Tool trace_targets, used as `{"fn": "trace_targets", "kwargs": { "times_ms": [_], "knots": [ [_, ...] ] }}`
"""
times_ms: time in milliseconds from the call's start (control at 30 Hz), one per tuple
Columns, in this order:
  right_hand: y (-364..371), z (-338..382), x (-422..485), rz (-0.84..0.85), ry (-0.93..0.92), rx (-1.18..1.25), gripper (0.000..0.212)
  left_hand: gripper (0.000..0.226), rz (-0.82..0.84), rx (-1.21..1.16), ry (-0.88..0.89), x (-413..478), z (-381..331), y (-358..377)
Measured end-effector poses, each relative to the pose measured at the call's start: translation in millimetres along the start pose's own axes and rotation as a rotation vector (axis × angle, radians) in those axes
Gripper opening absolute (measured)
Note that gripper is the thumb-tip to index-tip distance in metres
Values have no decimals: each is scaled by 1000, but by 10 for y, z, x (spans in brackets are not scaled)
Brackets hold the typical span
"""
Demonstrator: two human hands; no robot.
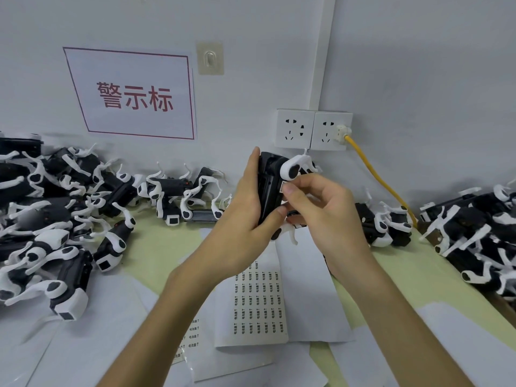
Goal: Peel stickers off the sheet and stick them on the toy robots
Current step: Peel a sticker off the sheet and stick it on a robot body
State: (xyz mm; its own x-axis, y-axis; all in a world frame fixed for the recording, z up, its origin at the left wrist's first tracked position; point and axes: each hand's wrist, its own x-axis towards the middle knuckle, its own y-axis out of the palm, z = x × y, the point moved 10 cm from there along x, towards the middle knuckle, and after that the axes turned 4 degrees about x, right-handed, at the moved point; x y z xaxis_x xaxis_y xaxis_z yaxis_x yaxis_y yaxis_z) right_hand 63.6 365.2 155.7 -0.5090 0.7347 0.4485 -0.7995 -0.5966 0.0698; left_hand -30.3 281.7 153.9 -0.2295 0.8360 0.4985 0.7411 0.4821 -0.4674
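With the left hand (248, 202) curled round the robot (268, 188), held above the sheet (259, 305) (flat on the near worktop (156, 247)), the right hand (324, 210), pinching the sticker (282, 187) against its black side, should smooth it down squarely.

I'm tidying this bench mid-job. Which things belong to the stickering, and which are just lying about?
Job: toy robot gripped by left hand, sticker held by right hand, sticker sheet, piles of toy robots.
Lying about: red-lettered sign, wall hook, sockets, yellow cable, blank papers.
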Motion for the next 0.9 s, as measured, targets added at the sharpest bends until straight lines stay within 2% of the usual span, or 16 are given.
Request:
{"fn": "trace_targets", "kwargs": {
  "times_ms": [167,333,500,633,767,900],
  "knots": [
    [-50,-29,-8,-48,-8,29,8,88,-10,88,14,-3,-31,7],
    [-72,-122,-16,-15,69,72,39,84,8,29,15,-8,-28,-1],
    [94,-64,-9,171,48,67,24,74,51,-146,0,-19,-47,35],
    [123,-27,-23,179,12,45,49,72,88,-166,14,-27,-153,76],
    [83,-23,-5,184,1,30,33,68,125,-193,-5,-43,-128,107],
    [91,-3,-17,218,-16,51,33,66,170,-234,-35,-55,-100,143]
  ]
}}
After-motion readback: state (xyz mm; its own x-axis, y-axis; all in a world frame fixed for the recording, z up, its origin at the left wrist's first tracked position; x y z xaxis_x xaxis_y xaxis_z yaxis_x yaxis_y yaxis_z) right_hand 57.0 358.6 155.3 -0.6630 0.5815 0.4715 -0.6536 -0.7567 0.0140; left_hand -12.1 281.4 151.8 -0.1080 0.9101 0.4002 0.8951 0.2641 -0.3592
